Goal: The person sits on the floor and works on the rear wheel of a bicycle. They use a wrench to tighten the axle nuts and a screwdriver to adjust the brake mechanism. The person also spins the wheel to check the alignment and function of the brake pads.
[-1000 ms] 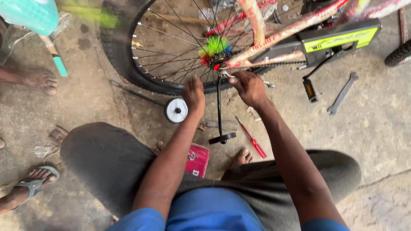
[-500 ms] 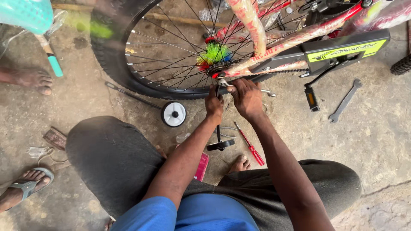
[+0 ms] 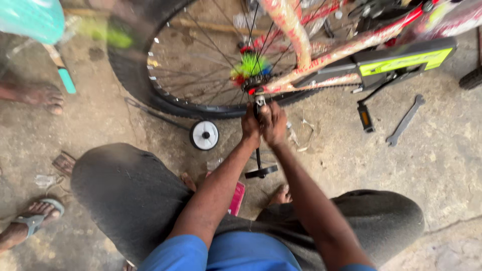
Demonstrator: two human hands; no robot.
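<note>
My left hand (image 3: 250,126) and my right hand (image 3: 274,123) are clasped together just below the rear hub (image 3: 251,75) of a red bicycle. Both grip the top of a black kickstand (image 3: 259,163) that hangs down from the axle, its flat foot near the ground. The rear wheel (image 3: 150,85) has a black tyre, thin spokes and a green and red tuft at the hub. The frame stays (image 3: 321,55) are wrapped in pink plastic. I squat with my knees wide apart.
A small white training wheel (image 3: 204,135) lies left of my hands. A grey spanner (image 3: 404,120) and a black pedal (image 3: 366,116) lie to the right on the concrete. A pink box (image 3: 236,198) sits between my feet. Other people's feet (image 3: 42,95) stand at left.
The view has closed in on the wheel. My two hands have come together on the kickstand, where earlier the left one was apart and lower.
</note>
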